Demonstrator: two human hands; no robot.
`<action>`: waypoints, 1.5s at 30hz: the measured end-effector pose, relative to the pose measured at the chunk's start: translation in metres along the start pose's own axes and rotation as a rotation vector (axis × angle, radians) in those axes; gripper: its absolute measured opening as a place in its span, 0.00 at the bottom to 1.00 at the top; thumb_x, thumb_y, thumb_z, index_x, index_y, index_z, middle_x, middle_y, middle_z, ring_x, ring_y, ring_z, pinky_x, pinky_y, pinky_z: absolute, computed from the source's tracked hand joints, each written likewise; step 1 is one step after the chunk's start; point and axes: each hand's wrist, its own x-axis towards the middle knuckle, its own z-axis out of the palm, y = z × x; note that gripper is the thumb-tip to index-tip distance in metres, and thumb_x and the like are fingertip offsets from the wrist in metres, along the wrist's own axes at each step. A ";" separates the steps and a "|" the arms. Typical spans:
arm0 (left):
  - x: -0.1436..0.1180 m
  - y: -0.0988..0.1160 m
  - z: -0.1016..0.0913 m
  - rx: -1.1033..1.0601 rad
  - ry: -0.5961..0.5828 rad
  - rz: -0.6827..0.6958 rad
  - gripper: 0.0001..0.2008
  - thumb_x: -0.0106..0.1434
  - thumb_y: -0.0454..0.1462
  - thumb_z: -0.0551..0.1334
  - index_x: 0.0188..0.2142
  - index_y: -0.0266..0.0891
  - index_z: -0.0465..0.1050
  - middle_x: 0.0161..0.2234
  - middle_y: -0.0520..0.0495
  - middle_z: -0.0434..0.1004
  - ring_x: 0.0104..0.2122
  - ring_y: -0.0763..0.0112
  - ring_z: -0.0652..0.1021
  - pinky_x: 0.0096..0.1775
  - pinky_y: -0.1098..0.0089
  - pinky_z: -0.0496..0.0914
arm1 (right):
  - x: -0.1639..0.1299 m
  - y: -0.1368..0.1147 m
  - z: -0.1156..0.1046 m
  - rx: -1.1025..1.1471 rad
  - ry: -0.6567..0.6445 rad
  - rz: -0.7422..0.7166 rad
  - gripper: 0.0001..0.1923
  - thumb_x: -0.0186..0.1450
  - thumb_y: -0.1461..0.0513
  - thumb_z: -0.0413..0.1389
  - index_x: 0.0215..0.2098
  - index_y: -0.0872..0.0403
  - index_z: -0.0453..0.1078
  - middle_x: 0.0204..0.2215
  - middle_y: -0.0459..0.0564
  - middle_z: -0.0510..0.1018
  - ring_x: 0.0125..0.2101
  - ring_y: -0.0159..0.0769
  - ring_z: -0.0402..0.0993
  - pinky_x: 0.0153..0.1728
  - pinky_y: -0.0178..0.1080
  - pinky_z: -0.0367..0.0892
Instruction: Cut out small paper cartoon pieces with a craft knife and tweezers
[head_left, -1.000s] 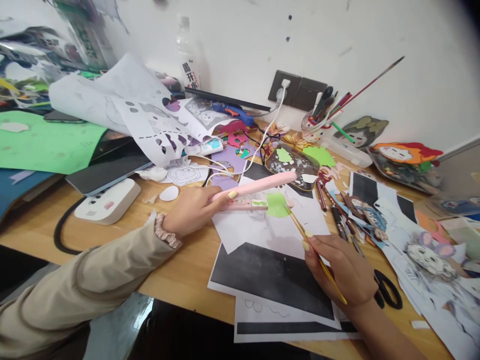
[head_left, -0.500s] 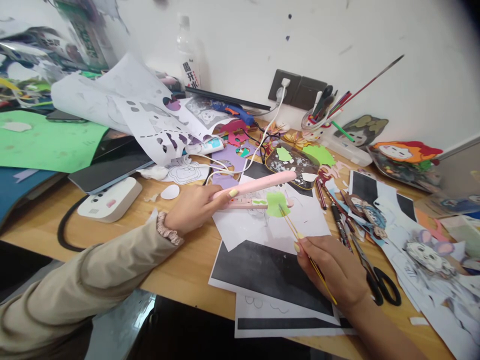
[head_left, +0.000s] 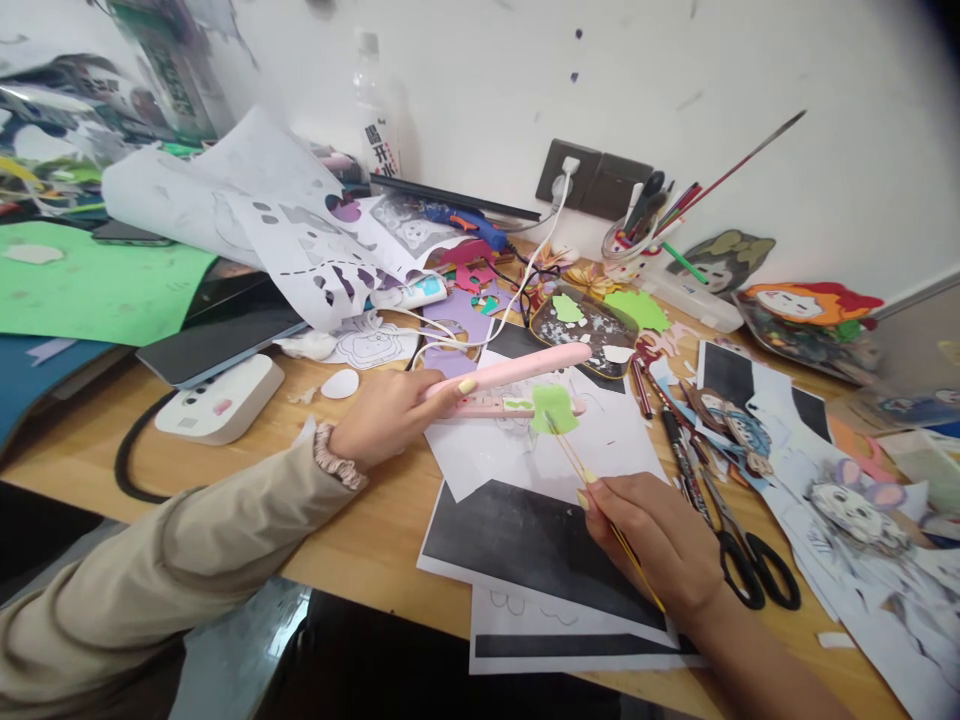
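While the wooden desk (head_left: 360, 545) carries the whole litter of craft paper, you have just two hands at work on it, and only three things between them. One big green sheet (head_left: 90, 285) lies far off to your left, one dark tablet (head_left: 217, 335) sits beside it, and one white power strip (head_left: 217, 398) rests just in front of that. Two black-and-white printed sheets (head_left: 540, 545) lie stacked under your hands. Your left hand (head_left: 394, 415) is closed around the handle end of one pink heating iron (head_left: 510, 385), its two arms slightly parted at the tip, with a white cable running from it toward the wall socket (head_left: 596, 180). Your right hand (head_left: 660, 545) pinches one thin yellow stick (head_left: 600, 510) between thumb and fingertips, the rest of the fingers curled in. The stick's far end touches one small green paper piece (head_left: 553, 408), which sits at the tip of the iron, over the white part of the upper sheet. One clear cup (head_left: 626, 250) by the wall holds a bunch of pens and brushes, too many and too crowded to count. One dark oval tray (head_left: 585, 325) behind the iron holds one green scrap and some white ones. One pair of black scissors (head_left: 750, 565) lies just right of your right hand.
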 end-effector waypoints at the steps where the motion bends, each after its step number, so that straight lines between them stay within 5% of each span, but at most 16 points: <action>1: 0.000 0.000 0.000 0.000 0.003 0.001 0.23 0.59 0.49 0.41 0.20 0.37 0.61 0.15 0.54 0.59 0.17 0.78 0.62 0.21 0.76 0.51 | 0.000 0.000 0.000 0.000 0.000 -0.002 0.13 0.48 0.75 0.56 0.31 0.62 0.63 0.19 0.52 0.71 0.23 0.32 0.67 0.22 0.36 0.65; 22: 0.002 -0.002 0.000 0.033 0.012 -0.083 0.23 0.59 0.50 0.40 0.26 0.38 0.64 0.21 0.50 0.68 0.22 0.73 0.67 0.24 0.74 0.55 | 0.001 -0.006 0.008 0.127 -0.092 -0.035 0.09 0.50 0.73 0.55 0.31 0.63 0.63 0.20 0.52 0.71 0.24 0.32 0.65 0.22 0.35 0.63; 33: 0.002 -0.005 0.005 -0.014 -0.062 -0.044 0.24 0.47 0.55 0.54 0.33 0.37 0.60 0.24 0.51 0.66 0.24 0.70 0.68 0.24 0.73 0.57 | -0.002 -0.006 0.010 0.145 -0.289 -0.051 0.03 0.54 0.71 0.52 0.25 0.59 0.63 0.22 0.49 0.71 0.24 0.30 0.64 0.23 0.34 0.61; 45: 0.002 -0.004 0.007 0.058 -0.108 -0.025 0.23 0.48 0.51 0.56 0.37 0.37 0.58 0.28 0.48 0.68 0.28 0.66 0.70 0.26 0.73 0.58 | -0.002 -0.005 0.008 0.103 -0.398 -0.111 0.05 0.56 0.69 0.50 0.22 0.57 0.62 0.20 0.46 0.69 0.22 0.28 0.62 0.24 0.34 0.58</action>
